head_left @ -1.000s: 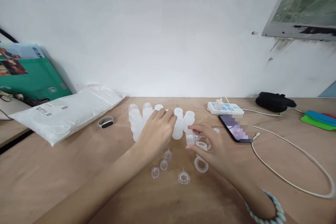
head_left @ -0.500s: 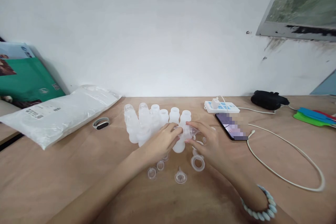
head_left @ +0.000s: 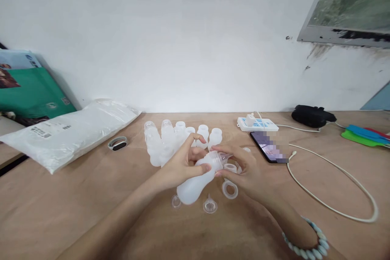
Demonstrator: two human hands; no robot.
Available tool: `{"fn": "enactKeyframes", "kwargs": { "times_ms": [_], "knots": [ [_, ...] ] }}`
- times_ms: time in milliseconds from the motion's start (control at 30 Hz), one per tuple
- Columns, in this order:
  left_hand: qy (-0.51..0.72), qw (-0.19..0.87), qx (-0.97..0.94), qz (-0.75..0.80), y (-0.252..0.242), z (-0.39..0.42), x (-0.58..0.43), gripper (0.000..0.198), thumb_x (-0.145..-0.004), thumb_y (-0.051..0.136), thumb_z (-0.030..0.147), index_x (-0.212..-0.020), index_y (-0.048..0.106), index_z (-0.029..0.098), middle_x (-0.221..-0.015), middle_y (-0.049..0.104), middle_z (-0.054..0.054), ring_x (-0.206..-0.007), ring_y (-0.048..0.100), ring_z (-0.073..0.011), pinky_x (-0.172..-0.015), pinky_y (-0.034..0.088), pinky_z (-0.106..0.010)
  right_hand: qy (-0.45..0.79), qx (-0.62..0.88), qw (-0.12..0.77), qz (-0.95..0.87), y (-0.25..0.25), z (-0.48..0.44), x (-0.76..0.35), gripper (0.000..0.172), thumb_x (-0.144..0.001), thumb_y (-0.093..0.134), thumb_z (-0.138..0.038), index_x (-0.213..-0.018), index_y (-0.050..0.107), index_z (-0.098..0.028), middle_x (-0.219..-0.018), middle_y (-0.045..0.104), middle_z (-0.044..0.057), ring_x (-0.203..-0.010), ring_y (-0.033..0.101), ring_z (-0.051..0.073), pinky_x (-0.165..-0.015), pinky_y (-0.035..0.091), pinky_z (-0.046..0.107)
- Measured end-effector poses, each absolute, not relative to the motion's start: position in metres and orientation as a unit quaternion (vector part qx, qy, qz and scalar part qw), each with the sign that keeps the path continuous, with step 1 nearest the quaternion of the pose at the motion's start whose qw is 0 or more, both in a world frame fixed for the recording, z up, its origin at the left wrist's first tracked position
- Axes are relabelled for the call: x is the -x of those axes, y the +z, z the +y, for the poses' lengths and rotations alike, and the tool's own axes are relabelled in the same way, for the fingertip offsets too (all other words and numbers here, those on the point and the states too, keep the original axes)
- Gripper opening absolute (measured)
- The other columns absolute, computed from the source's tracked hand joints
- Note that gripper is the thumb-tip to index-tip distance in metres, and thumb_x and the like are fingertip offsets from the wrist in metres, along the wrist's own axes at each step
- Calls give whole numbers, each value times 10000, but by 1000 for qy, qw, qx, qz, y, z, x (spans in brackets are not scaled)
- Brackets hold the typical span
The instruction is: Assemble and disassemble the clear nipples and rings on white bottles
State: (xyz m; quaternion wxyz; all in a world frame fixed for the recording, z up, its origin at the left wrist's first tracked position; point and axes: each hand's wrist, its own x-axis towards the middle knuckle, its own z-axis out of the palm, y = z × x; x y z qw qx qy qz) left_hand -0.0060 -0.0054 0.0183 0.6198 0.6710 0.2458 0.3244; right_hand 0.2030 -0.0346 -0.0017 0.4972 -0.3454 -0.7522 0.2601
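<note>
A white, translucent baby bottle [head_left: 195, 187] lies tilted in my left hand [head_left: 185, 162], its base toward me and its neck to the upper right. My left thumb and fingers are closed around its upper body. My right hand [head_left: 240, 164] grips the clear collar [head_left: 217, 158] at the neck, from which a clear nipple [head_left: 225, 157] sticks out. Close in front lies a loose nipple [head_left: 210, 205], with a clear round part [head_left: 176, 201] partly behind the bottle. Beside my right hand are clear rings [head_left: 230, 189]. Several bottles [head_left: 155, 146] stand behind my left hand, some capped and some without tops.
To the left lie a white plastic package [head_left: 73, 130] and a fitness band [head_left: 118, 143]. At the right are a phone [head_left: 268, 146], a power strip [head_left: 258, 124], a looped white cable [head_left: 338, 166], a black pouch [head_left: 313, 116] and coloured flat pieces [head_left: 365, 136].
The bottle has gone from upright to tilted, its base swung toward me and left. My left hand has shifted from the neck area to the bottle's body; my right hand stays at the collar.
</note>
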Motion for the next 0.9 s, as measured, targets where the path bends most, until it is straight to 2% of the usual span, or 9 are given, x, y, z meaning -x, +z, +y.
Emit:
{"fn": "enactKeyframes", "kwargs": {
  "times_ms": [133, 300, 467, 567, 667, 800, 900],
  "knots": [
    [238, 687, -632, 267, 20, -5, 17, 524, -787, 743, 435, -1112, 377, 248, -828, 665, 4, -614, 618, -137, -542, 421, -219, 327, 286, 448, -781, 4, -38, -203, 395, -804, 779, -309, -1184, 670, -307, -1164, 699, 41, -1114, 623, 229, -962, 499, 399],
    [200, 732, -597, 261, 15, -8, 25, 594, -742, 745, 571, -1118, 454, 214, -776, 695, -11, -524, 586, -117, -478, 387, -202, 345, 263, 438, -787, 8, -43, -201, 360, -822, 762, -341, -1166, 671, -288, -1111, 710, 40, -1042, 632, 211, -889, 501, 363],
    [219, 695, -619, 293, 16, -9, 26, 549, -776, 758, 471, -1108, 392, 232, -823, 715, -18, -603, 627, -136, -524, 422, -212, 275, 349, 398, -802, 5, -43, -200, 408, -790, 765, -458, -1123, 685, -237, -917, 689, 37, -793, 569, 182, -693, 462, 317],
    [232, 648, -648, 326, 21, -14, 25, 520, -797, 751, 393, -1106, 361, 246, -871, 721, -26, -663, 636, -150, -571, 436, -235, 286, 395, 357, -797, 3, -41, -200, 399, -781, 766, -475, -1089, 701, -230, -859, 671, 30, -757, 543, 179, -655, 439, 303],
    [254, 603, -665, 360, 26, -22, 24, 490, -792, 749, 340, -1093, 374, 251, -909, 717, -25, -747, 628, -164, -627, 445, -253, 320, 399, 358, -781, 1, -39, -199, 398, -782, 771, -454, -1105, 691, -236, -900, 684, 26, -764, 555, 172, -664, 446, 294],
    [275, 574, -670, 381, 26, -27, 23, 401, -781, 743, 322, -984, 405, 247, -916, 707, -17, -857, 622, -190, -698, 463, -277, 346, 368, 386, -772, 0, -39, -197, 365, -773, 786, -408, -1068, 671, -228, -955, 697, 28, -826, 606, 181, -725, 483, 305],
    [267, 576, -668, 388, 18, -26, 25, 403, -778, 753, 356, -961, 410, 252, -856, 660, 11, -768, 613, -171, -633, 451, -255, 346, 339, 382, -787, -1, -41, -193, 359, -786, 778, -356, -1094, 642, -233, -1059, 694, 42, -938, 629, 203, -804, 497, 331]
  ]
}}
